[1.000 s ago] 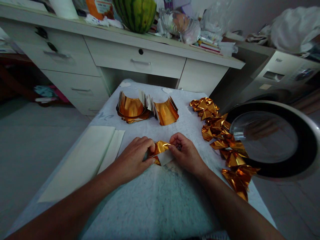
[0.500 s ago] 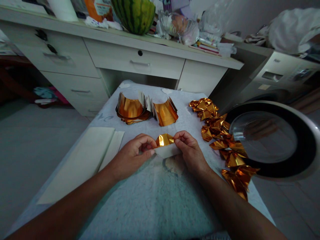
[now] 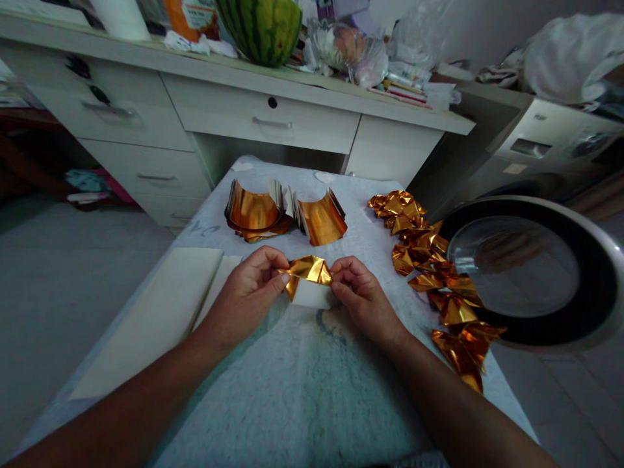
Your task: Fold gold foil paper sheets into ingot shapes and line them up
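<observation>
A sheet of gold foil paper (image 3: 312, 270) with a white back is stretched between my hands, partly folded, above the cloth-covered table. My left hand (image 3: 256, 279) pinches its left end between thumb and fingers, where a gold flap is turned over. The right end is gripped by my right hand (image 3: 359, 289), thumb against curled fingers. Beyond my hands lie two curved stacks of gold foil sheets, a left stack (image 3: 254, 211) and a right stack (image 3: 322, 220). Several folded gold foil pieces (image 3: 424, 250) form a row along the table's right side.
White paper sheets (image 3: 156, 318) lie at the left of the table (image 3: 292, 403). An open washing machine door (image 3: 602, 286) presses close to the right edge. Behind stands a white drawer desk (image 3: 312, 130) bearing a cut watermelon (image 3: 266, 29), plastic bags and a white roll (image 3: 121, 19).
Both hands have shifted a little left with the foil paper. Its left end is now turned over, showing more gold, and less of the white back faces me.
</observation>
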The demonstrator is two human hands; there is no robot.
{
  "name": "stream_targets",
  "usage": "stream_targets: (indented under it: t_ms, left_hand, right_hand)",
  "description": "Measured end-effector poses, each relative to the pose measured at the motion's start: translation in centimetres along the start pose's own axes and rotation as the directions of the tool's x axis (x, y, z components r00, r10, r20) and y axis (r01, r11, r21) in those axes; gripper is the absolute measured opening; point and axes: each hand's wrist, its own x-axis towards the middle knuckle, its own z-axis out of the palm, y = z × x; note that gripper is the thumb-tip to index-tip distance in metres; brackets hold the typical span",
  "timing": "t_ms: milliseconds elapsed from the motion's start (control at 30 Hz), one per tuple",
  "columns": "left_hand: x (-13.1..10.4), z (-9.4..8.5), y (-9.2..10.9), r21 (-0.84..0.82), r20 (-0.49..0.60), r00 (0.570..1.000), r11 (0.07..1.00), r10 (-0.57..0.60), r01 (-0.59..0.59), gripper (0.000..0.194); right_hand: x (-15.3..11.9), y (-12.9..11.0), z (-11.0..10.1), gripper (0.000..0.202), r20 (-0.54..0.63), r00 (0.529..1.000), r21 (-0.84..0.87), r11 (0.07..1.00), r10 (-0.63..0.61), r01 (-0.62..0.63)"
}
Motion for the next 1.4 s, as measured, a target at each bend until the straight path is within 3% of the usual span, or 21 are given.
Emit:
stream_targets:
  t_ms: [200,367,600,833,1033,1200,1400]
  left_hand:
    - [0.0,0.0,-0.2,-0.06,-0.021,0.999,0.997,0.04,-0.041,0.02]
    - [0.0,-0.5,0.4,0.171,0.031,0.999,0.985,0.012,-0.017,0.014]
    - [0.2,-0.8,0.5,0.411,0.059,0.988,0.899,0.142,-0.154,0.017]
    - [0.5,-0.8,-0.8,0.6,0.166,0.963,0.754,0.21,-0.268,0.018]
    - [0.9,-0.7,-1.7,0.716,0.272,0.945,0.618,0.182,-0.325,0.02]
    - [0.9,-0.6,-1.8,0.781,0.282,0.93,0.507,0.234,-0.364,0.021]
    - [0.7,-0.6,-2.2,0.73,0.401,0.889,0.51,0.22,-0.456,0.026]
  right_hand:
    - [-0.3,-0.5,0.1,0.009,0.034,0.999,-0.082,0.996,-0.038,0.041]
    - [-0.2,-0.4,0.0,0.006,0.046,0.998,-0.107,0.993,-0.048,0.053]
    - [-0.2,-0.2,-0.4,0.008,0.065,0.996,-0.241,0.967,-0.065,0.078]
    - [0.0,-0.2,-0.5,0.022,0.18,0.968,-0.616,0.747,-0.172,0.248]
    - [-0.1,-0.5,0.0,0.024,0.28,0.946,-0.714,0.623,-0.163,0.319]
    - [-0.3,-0.1,-0.1,0.023,0.29,0.946,-0.781,0.535,-0.147,0.323]
    - [-0.5,-0.7,-0.2,0.021,0.386,0.901,-0.725,0.539,-0.197,0.428]
